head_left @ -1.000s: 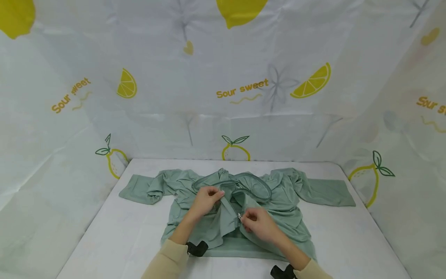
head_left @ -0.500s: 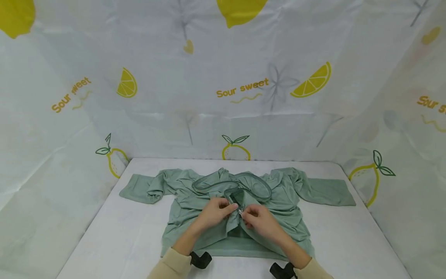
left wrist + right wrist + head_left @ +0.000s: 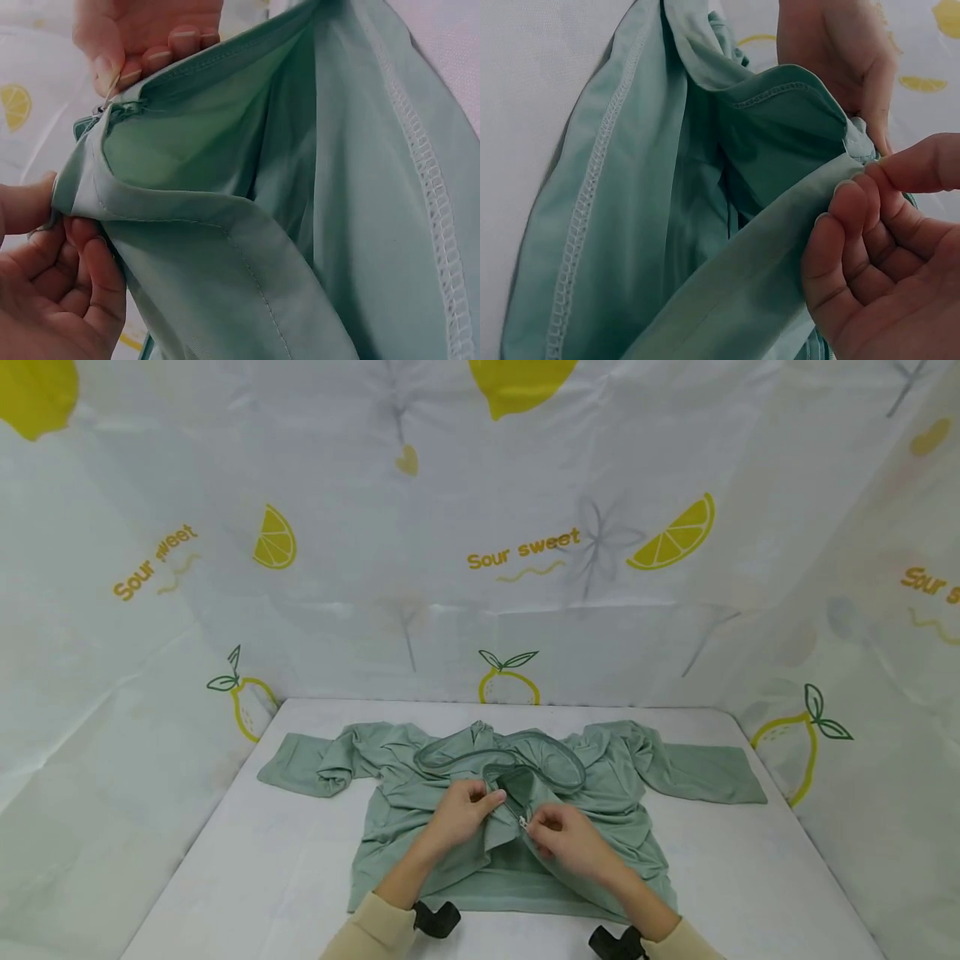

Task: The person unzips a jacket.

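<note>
A sage-green zip jacket (image 3: 405,835) lies spread with its sleeves out to both sides, its front parted at the lower middle. My left hand (image 3: 461,814) pinches the zip edge of the left front panel; in the left wrist view its thumb and curled fingers clamp the cloth (image 3: 82,180). Close by on the right, my right hand (image 3: 573,843) pinches a small silvery zipper pull (image 3: 523,822) at the panels' lower end. Fingertips partly hide the pull in the right wrist view. Below the zip, the panels are lifted, showing the jacket's inside (image 3: 630,187) and a pale stitched seam (image 3: 589,195).
The jacket lies on a white-covered table (image 3: 225,877). Its left sleeve (image 3: 300,767) is bunched near the elbow, while the right sleeve (image 3: 705,772) lies flatter. Loose zip edges (image 3: 551,747) curve near the collar. A lemon-print sheet (image 3: 375,543) hangs behind and at both sides.
My left hand has come right and down, from higher on the left panel to just beside the zipper pull. The right hand, still pinching the pull, has shifted slightly right.
</note>
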{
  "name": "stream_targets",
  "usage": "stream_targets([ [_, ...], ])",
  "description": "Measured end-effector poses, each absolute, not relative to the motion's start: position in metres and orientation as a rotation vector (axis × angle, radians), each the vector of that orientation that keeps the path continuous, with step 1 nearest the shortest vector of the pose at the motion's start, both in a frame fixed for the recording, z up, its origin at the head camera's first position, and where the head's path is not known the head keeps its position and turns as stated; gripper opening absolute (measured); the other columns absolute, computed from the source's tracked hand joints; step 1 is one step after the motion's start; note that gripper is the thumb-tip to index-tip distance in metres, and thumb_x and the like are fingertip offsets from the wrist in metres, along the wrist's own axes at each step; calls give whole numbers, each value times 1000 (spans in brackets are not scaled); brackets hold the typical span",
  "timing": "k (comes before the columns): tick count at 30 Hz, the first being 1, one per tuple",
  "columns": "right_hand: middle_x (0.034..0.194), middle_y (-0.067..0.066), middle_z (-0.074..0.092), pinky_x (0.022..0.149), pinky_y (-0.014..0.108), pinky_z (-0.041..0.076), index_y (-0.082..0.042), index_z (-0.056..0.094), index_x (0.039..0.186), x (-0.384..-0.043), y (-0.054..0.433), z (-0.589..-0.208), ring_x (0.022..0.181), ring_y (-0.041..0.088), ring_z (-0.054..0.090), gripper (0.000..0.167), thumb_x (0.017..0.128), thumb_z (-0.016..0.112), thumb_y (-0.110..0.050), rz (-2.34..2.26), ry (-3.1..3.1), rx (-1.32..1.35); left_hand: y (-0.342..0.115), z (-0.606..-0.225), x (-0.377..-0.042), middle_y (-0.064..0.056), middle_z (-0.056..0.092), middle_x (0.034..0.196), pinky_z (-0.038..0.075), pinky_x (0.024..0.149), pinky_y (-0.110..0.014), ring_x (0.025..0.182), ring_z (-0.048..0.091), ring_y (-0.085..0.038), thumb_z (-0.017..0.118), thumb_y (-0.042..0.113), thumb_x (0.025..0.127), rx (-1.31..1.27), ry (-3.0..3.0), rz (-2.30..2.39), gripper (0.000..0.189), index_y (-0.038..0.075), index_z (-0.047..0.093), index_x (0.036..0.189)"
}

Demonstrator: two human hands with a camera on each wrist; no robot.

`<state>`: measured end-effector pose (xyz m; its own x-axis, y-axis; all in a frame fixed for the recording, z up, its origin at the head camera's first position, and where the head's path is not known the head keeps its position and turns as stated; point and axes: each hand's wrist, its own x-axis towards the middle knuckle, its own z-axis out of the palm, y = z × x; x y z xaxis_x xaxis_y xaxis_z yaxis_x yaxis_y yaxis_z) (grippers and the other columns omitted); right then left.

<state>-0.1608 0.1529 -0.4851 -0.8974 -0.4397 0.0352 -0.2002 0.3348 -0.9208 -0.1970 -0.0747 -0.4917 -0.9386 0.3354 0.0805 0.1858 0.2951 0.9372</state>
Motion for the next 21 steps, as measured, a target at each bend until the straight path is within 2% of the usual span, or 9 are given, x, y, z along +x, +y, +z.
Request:
stream_targets([
  [6,61,-6,50,49,25,40,-2,64,79,-157,164,-486,53,5,45,17,95,62,-6,-1568,2392,-567,-90,-488,-197,4,33,58,31,49,-26,49,28,-10,62,30,103,411,2426,1744,47,11,40,67],
  [11,63,-6,52,52,25,40,-8,64,79,-154,180,-493,56,5,47,16,95,62,-10,-1449,2543,-458,-111,-488,-189,5,29,58,30,51,-26,50,27,-10,67,29,101,506,2496,1496,47,13,39,67],
  [16,64,-7,49,53,24,39,-12,61,75,-150,194,-502,56,4,43,19,94,61,-8,-1256,2669,-445,-128,-499,-178,8,30,55,30,50,-23,48,27,-6,72,22,97,598,2610,1233,46,16,39,66],
  [21,64,-7,50,52,25,38,-13,64,75,-143,202,-510,55,5,44,17,91,64,-8,-1082,2714,-465,-137,-511,-172,4,39,66,33,56,-27,58,35,-10,76,22,94,606,2697,1010,33,13,50,75],
])
